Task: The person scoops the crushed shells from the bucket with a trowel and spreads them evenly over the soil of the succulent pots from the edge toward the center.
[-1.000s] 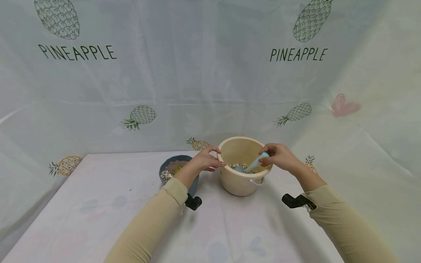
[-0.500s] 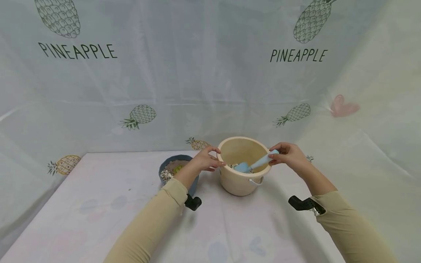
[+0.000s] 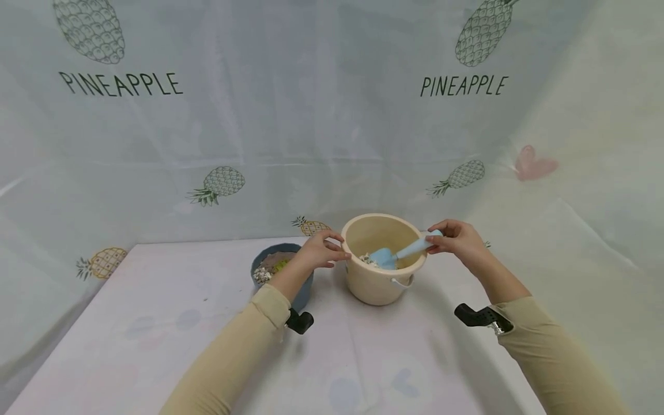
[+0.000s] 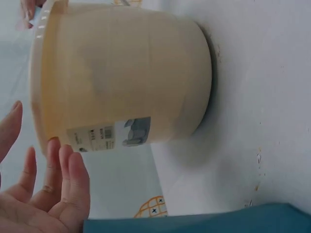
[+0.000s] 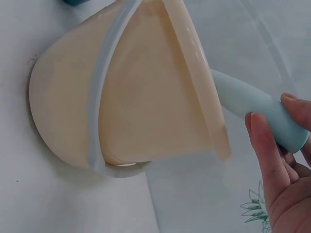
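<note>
A cream bucket [image 3: 374,291] stands upright on the table, with a pale speckled grainy mix [image 3: 367,259] inside. My left hand [image 3: 323,250] is at its left rim; in the left wrist view, its fingertips touch the outer wall just below the rim. The thumb is held apart there. My right hand [image 3: 456,242] pinches the light blue handle of a small hand shovel [image 3: 384,257] between thumb and fingers at the bucket's right rim. The handle slants over that rim, while the blade lies in the mix. In the right wrist view, the bucket wall hides the blade.
A blue-grey pot [image 3: 306,291] stands left of the bucket, partly behind my left forearm. It holds white grains, brown material and something yellow-green. The bucket's carrying handle [image 3: 402,283] hangs at its front. A pineapple-print curtain [image 3: 332,144] closes off the back. Crumbs lie on the table.
My right hand has moved right and slightly up with the hand shovel, tilting its handle lower over the rim. The blade shows more in the mix. My left hand has stayed at the rim.
</note>
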`<action>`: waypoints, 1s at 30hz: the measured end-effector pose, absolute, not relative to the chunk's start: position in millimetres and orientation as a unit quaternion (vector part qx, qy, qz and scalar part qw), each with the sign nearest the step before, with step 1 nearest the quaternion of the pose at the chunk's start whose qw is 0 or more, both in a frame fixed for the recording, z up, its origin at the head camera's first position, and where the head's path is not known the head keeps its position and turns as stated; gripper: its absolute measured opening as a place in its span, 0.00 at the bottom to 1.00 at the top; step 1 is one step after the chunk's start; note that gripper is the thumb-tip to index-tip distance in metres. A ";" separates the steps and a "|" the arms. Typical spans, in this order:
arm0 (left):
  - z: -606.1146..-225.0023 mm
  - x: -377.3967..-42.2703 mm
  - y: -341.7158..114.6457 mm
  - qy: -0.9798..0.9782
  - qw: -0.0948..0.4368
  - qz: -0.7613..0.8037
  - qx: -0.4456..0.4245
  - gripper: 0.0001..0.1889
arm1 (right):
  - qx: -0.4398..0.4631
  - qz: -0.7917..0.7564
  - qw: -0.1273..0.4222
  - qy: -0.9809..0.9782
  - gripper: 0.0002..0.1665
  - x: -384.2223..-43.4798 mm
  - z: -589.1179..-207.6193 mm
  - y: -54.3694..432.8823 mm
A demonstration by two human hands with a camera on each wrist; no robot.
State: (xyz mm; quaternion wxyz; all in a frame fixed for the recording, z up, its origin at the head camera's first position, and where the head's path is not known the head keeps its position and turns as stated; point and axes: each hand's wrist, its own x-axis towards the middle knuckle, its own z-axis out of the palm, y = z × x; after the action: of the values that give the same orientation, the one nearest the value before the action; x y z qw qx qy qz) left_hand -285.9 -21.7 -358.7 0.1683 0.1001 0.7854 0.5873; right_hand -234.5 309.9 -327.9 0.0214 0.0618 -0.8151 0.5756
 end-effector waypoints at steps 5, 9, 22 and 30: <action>-353.0 -284.5 -29.4 0.791 0.169 0.579 0.105 0.25 | 0.055 0.588 0.035 -0.806 0.25 -235.9 -326.4 312.0; -349.7 -283.9 -36.0 0.798 0.161 0.571 0.109 0.26 | 0.060 0.604 0.049 -0.793 0.18 -236.6 -326.0 312.5; -335.0 -279.8 -70.6 0.810 0.142 0.558 0.114 0.26 | 0.054 0.629 0.071 -0.772 0.15 -239.6 -322.7 312.5; -323.8 -281.3 -108.0 0.811 0.131 0.560 0.113 0.28 | 0.060 0.683 0.070 -0.724 0.11 -241.6 -317.6 306.4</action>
State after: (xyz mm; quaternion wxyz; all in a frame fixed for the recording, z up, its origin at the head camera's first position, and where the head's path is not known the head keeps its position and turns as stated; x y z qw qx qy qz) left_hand -281.3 -108.0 -323.8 0.1310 0.1131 0.8105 0.5596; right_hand -241.6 306.4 -317.6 0.0703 0.0602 -0.7244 0.6832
